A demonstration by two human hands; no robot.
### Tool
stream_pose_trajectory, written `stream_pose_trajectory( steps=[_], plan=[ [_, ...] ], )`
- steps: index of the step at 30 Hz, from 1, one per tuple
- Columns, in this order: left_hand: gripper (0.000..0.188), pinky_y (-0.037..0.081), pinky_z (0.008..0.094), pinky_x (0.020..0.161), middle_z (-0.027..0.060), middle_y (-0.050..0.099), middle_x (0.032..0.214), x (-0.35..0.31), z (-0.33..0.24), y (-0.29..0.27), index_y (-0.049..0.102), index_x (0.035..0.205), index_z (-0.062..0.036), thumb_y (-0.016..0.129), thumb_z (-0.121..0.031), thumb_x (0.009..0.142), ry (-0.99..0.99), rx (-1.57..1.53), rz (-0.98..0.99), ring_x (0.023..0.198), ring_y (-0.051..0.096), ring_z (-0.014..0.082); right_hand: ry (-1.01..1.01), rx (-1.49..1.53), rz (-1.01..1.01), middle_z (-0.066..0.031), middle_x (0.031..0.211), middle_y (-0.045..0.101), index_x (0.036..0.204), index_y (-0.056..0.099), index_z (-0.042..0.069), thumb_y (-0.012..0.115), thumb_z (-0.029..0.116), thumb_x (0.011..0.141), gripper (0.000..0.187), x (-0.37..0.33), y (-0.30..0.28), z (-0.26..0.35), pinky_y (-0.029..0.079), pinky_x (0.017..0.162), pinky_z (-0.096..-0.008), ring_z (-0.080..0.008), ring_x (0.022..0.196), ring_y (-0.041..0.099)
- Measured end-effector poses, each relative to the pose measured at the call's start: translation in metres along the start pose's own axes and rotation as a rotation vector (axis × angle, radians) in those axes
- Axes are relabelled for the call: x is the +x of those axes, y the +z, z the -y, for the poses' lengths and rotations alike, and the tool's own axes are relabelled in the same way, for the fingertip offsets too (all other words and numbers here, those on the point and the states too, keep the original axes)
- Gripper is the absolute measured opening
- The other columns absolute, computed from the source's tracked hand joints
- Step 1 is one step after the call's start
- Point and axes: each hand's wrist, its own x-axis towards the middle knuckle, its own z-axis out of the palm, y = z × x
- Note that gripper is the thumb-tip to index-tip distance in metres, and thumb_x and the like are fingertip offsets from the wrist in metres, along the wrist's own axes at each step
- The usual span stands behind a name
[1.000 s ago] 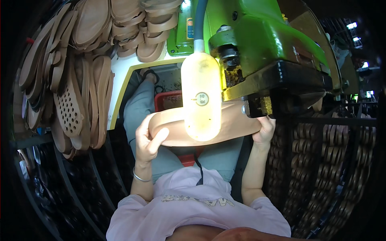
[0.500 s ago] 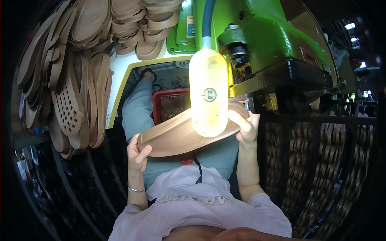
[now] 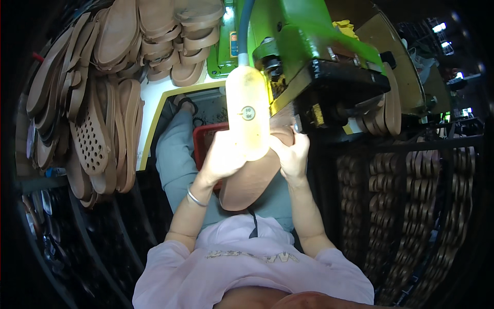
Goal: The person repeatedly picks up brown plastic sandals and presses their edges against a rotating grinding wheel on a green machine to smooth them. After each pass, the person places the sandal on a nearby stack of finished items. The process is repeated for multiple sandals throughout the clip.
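Observation:
A brown moulded slipper (image 3: 249, 186) slants over my lap, its smooth outer surface facing up. My right hand (image 3: 292, 155) grips its far right end, thumb on top, close below the machine head. At its left edge is my left hand (image 3: 221, 157), curled against it; the lamp hides some of those fingers. The bright oval work lamp (image 3: 248, 113) on a grey flexible neck hangs over the slipper and covers part of it. Just beyond my right hand stands the green machine (image 3: 303, 38) with a black lower head (image 3: 339, 85).
Brown slippers (image 3: 90, 139) are piled along the left of the white table (image 3: 151, 95). A red basket (image 3: 203, 131) sits below the table's yellow-edged cutout. More slippers (image 3: 386, 108) and a cardboard box (image 3: 393, 56) are at the right, above racks of footwear (image 3: 417, 180).
My left hand has moved right and up from the slipper's near left end to its side. The slipper has swung to a steeper slant. My right hand has shifted slightly left.

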Motion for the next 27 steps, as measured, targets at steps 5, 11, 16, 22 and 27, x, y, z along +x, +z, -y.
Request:
stream_pose_trajectory(
  steps=[5, 11, 16, 22, 27],
  plan=[
    [0.030, 0.046, 0.0265, 0.088, 0.0070, 0.064, 0.107, -0.014, -0.014, 0.032, 0.060, 0.115, 0.0020, 0.065, -0.005, 0.086, -0.065, -0.249, -0.272, 0.099, 0.058, 0.0141, 0.176, 0.022, 0.195, -0.0126, 0.111, 0.061, 0.120, 0.051, -0.006, 0.072, 0.012, 0.077, 0.050, -0.083, -0.037, -0.030, 0.048, 0.086, -0.0306, -0.0189, 0.100, 0.060],
    [0.034, 0.045, 0.0255, 0.090, 0.0107, 0.062, 0.110, -0.027, -0.021, 0.039, 0.056, 0.117, 0.0067, 0.064, 0.002, 0.085, -0.086, -0.373, -0.396, 0.100, 0.058, 0.0132, 0.633, 0.104, 0.048, -0.0152, 0.108, 0.061, 0.118, 0.050, -0.008, 0.075, 0.007, 0.072, 0.054, -0.189, -0.085, -0.063, 0.048, 0.088, -0.0316, -0.0187, 0.100, 0.060],
    [0.038, 0.045, 0.0227, 0.088, 0.0114, 0.059, 0.112, -0.028, -0.026, 0.044, 0.054, 0.120, 0.0082, 0.062, 0.006, 0.083, -0.089, -0.425, -0.446, 0.100, 0.056, 0.0120, 0.336, 0.223, -0.296, -0.0136, 0.104, 0.062, 0.109, 0.053, -0.005, 0.069, 0.006, 0.075, 0.040, -0.192, -0.131, -0.050, 0.050, 0.083, -0.0299, -0.0183, 0.092, 0.061],
    [0.035, 0.044, 0.0212, 0.084, 0.0081, 0.059, 0.108, -0.019, -0.033, 0.044, 0.056, 0.115, 0.0074, 0.064, 0.004, 0.082, -0.165, -0.417, -0.357, 0.097, 0.055, 0.0101, 0.031, 0.040, -0.527, -0.0121, 0.107, 0.061, 0.118, 0.051, -0.006, 0.060, 0.009, 0.085, 0.037, -0.114, -0.145, 0.004, 0.043, 0.094, -0.0311, -0.0194, 0.101, 0.057],
    [0.031, 0.047, 0.0258, 0.083, 0.0073, 0.061, 0.104, -0.015, -0.030, 0.030, 0.059, 0.113, 0.0029, 0.066, -0.004, 0.083, 0.014, -0.287, -0.319, 0.091, 0.059, 0.0144, -0.046, -0.124, -0.355, -0.0111, 0.104, 0.062, 0.113, 0.055, -0.005, 0.062, 0.014, 0.086, 0.034, -0.034, -0.165, 0.039, 0.043, 0.090, -0.0285, -0.0181, 0.098, 0.058]
  ],
)
